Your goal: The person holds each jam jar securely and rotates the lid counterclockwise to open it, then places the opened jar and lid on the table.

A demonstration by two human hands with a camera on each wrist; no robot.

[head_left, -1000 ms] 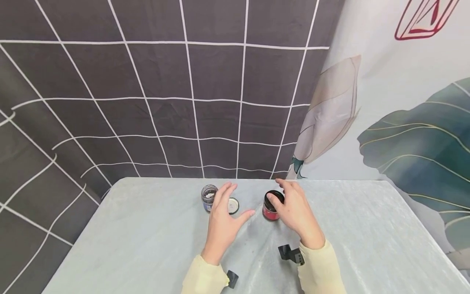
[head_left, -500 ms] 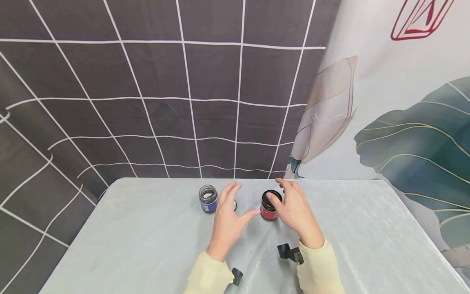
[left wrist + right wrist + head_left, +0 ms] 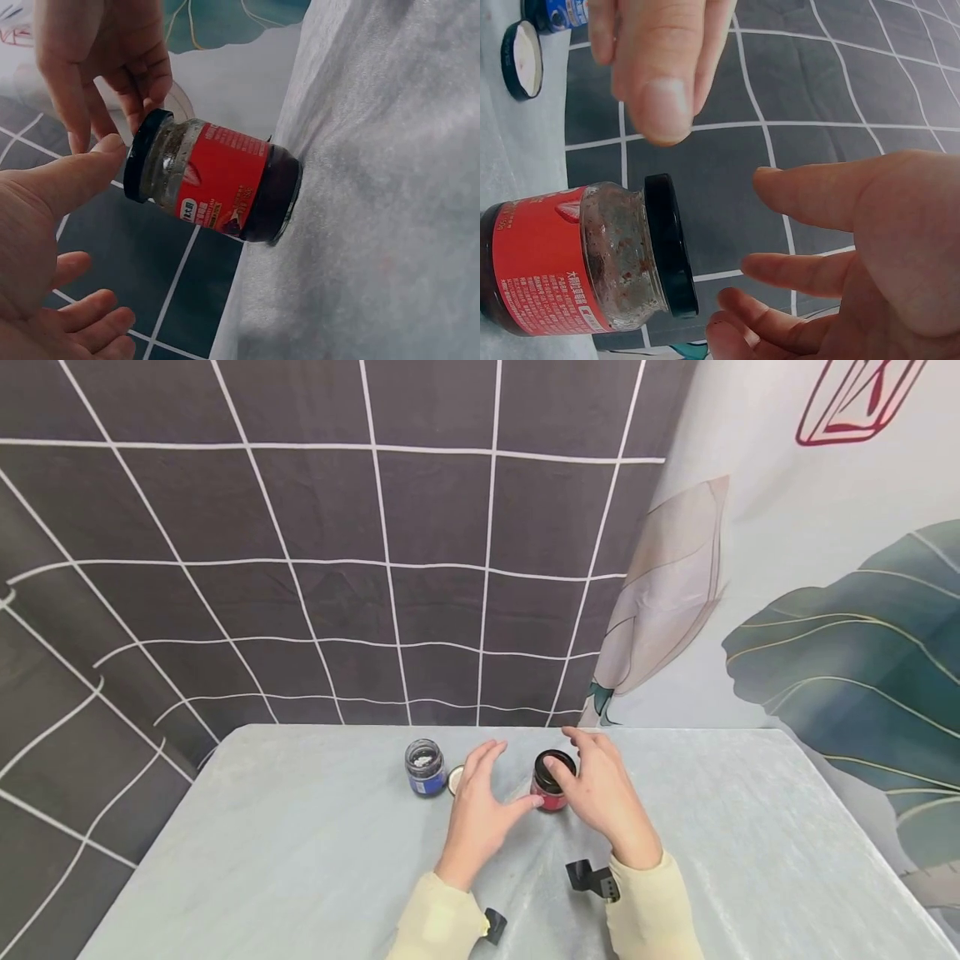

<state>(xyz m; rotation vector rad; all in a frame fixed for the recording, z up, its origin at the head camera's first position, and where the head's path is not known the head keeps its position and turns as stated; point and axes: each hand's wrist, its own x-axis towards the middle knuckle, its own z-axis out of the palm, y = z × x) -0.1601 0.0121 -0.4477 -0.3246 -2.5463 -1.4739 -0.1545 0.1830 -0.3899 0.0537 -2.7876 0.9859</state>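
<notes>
A glass jar with a red label (image 3: 544, 262) stands upright on the table, its black lid (image 3: 671, 247) on top. My right hand (image 3: 606, 797) hovers around the lid with thumb and fingers spread; a gap shows between them and the lid in the right wrist view. On the jar's left side is my left hand (image 3: 476, 818), fingers extended and apart, its thumb tip overlapping the red label in the head view. Left of that hand, a blue-labelled jar (image 3: 426, 781) stands uncovered. Its lid (image 3: 525, 60) lies beside it with the pale inside facing up.
A pale grey cloth covers the table (image 3: 285, 852). Behind it hangs a dark curtain with a white grid (image 3: 435, 527), and to the right a light curtain with leaf prints (image 3: 862, 652). Black cameras (image 3: 592, 878) sit at both wrists.
My left hand has moved right, away from the blue-labelled jar and closer to the red-labelled one. The right hand stays around the lid. Both jars stand where they were.
</notes>
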